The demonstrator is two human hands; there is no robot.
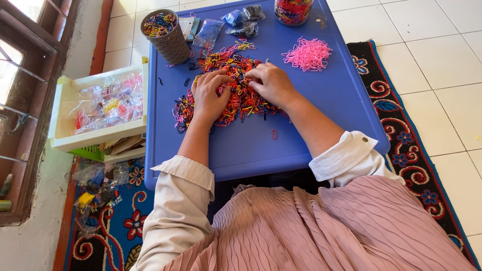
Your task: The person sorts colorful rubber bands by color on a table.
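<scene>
Left hand (208,98) and right hand (271,83) rest on mixed band pile (236,100), fingertips pinching bands; pink band heap (307,53) at 1 o'clock.

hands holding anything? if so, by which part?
Cannot tell: left hand and right hand rest on the mixed-colour rubber band pile, fingers buried in it.

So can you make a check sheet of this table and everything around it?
Surface: blue table, standing on a patterned rug and white tiles.
Job's things: mixed pile of small coloured bands; separate pink bands.
Clutter: grey cup of bands, jar, small bags.
Hands: left hand and right hand both rest in the pile, fingers picking; grip unclear.
Cables: nothing seen.
Surroundings: cream tray of packets, loose packets on the rug, window at left.
</scene>
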